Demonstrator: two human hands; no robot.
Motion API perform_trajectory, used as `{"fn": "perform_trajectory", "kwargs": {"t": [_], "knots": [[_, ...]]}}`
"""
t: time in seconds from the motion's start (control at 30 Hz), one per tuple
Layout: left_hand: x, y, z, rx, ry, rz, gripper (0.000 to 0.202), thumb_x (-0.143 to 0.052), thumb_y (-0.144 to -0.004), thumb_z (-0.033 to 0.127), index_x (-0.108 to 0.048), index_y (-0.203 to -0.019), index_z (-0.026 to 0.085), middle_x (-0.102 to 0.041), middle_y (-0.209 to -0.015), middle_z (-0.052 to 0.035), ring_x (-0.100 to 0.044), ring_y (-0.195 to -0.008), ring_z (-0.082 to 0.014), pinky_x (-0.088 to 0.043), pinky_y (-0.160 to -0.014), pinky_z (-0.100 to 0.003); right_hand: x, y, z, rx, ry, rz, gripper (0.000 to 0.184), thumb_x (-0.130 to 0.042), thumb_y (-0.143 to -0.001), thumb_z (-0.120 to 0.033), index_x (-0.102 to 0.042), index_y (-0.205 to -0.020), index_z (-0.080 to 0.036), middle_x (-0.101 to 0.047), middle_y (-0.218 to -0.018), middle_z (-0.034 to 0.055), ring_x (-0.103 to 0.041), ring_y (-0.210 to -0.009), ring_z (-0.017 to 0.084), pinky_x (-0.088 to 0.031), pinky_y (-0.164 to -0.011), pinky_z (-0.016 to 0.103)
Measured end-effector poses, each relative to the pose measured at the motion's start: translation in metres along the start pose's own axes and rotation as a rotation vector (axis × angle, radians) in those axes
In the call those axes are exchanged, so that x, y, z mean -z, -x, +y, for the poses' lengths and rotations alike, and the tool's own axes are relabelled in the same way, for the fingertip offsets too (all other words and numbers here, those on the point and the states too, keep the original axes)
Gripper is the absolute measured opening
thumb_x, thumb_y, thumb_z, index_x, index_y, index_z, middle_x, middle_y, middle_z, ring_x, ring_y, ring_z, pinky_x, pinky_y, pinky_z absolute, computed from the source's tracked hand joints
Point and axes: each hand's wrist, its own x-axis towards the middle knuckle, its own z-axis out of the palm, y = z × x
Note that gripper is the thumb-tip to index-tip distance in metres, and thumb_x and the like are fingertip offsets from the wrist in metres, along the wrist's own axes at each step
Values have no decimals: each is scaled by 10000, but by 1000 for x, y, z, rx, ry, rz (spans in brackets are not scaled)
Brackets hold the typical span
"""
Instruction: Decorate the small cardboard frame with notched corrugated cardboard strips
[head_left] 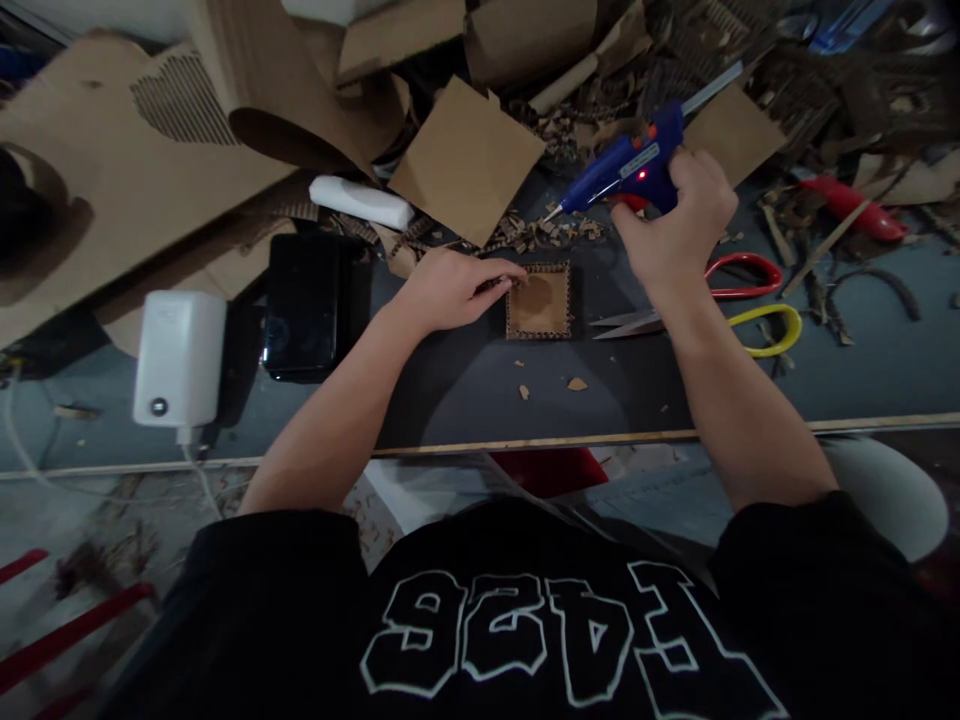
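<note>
My right hand [679, 228] is closed round the grip of a blue hot-glue gun [626, 165]; its red light glows and its nozzle points left and down, above the table. A small square cardboard piece [540, 301] with a corrugated border lies flat on the dark table [480, 385]. My left hand [450, 288] rests beside it, fingers curled and pinched on the piece's left edge.
Two pairs of scissors, one red-handled [739, 275] and one yellow-handled [765, 330], lie right of the piece. A black box [304, 305], a white power adapter [178, 357] and a white roll [360, 202] sit to the left. Cardboard sheets [469, 158] and scraps crowd the back.
</note>
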Motion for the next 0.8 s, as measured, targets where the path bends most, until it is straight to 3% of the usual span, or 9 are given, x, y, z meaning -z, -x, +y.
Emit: {"fn": "perform_trajectory", "kwargs": {"t": [0.17, 0.3, 0.43, 0.67, 0.8], "knots": [[-5, -2, 6, 80, -18, 12, 456, -531, -1064, 497, -848, -1299, 270, -883, -999, -82, -806, -907, -277, -588, -871, -390, 2, -1, -10, -14, 22, 0, 330, -857, -909, -400, -603, -1065, -258, -648, -1134, 78, -664, -1158, 315, -602, -1020, 524], [-8, -3, 11, 209, 7, 41, 395, -632, -1013, 517, -888, -1190, 274, -857, -889, -68, -782, -871, -273, -590, -872, -395, 3, -2, -16, -41, 40, -7, 353, -892, -852, -301, -614, -1032, -180, -638, -1089, 72, -673, -1140, 317, -582, -1022, 544], [-11, -5, 16, 300, 53, 108, 389, -714, -965, 558, -893, -1052, 223, -790, -782, -72, -755, -846, -272, -589, -900, -403, 0, -3, -10, -1, 14, 18, 375, -902, -852, -330, -603, -1025, -184, -641, -1089, 58, -680, -1122, 304, -581, -1010, 531], [-6, -9, 32, 484, 82, 59, 282, -749, -916, 427, -867, -1022, 194, -754, -835, -82, -745, -939, -310, -590, -960, -445, -3, -2, -2, 33, 12, 39, 377, -900, -860, -348, -602, -1029, -191, -657, -1087, 53, -690, -1104, 297, -592, -972, 505], [-6, -9, 40, 532, 76, 86, 224, -703, -900, 349, -854, -965, 196, -703, -770, -66, -718, -884, -284, -588, -927, -434, -2, -2, -4, 14, 3, 38, 376, -886, -883, -371, -575, -1008, -203, -651, -1108, 61, -684, -1133, 303, -582, -1009, 520]]}}
